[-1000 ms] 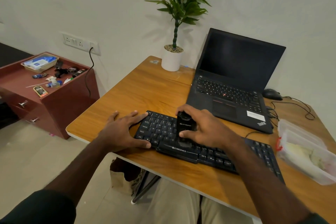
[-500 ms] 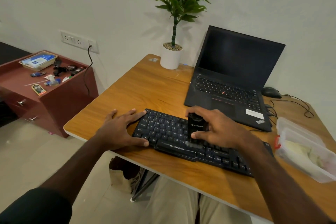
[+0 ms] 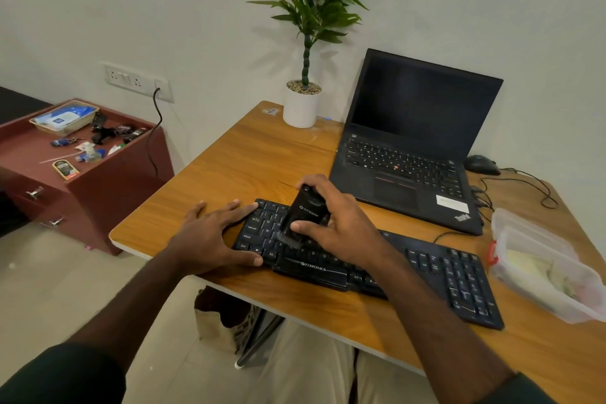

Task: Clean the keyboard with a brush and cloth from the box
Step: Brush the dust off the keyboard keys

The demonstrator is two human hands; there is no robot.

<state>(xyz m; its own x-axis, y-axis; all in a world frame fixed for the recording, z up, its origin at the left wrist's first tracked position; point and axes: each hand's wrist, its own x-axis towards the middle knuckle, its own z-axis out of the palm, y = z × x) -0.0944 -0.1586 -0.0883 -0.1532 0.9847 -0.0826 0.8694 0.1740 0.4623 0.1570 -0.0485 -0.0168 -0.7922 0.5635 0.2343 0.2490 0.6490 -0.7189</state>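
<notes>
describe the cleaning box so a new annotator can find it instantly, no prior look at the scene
Start at the wooden table and follow the black keyboard to its right end. Just past it, at the table's right edge, sits the box, in front of the laptop. It is the only clear plastic container there, with a red clip and pale cloth inside.

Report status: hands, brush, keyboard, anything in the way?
Right hand grips brush, bristles on keyboard. Left hand braces keyboard's left end. Nothing blocking.
</notes>
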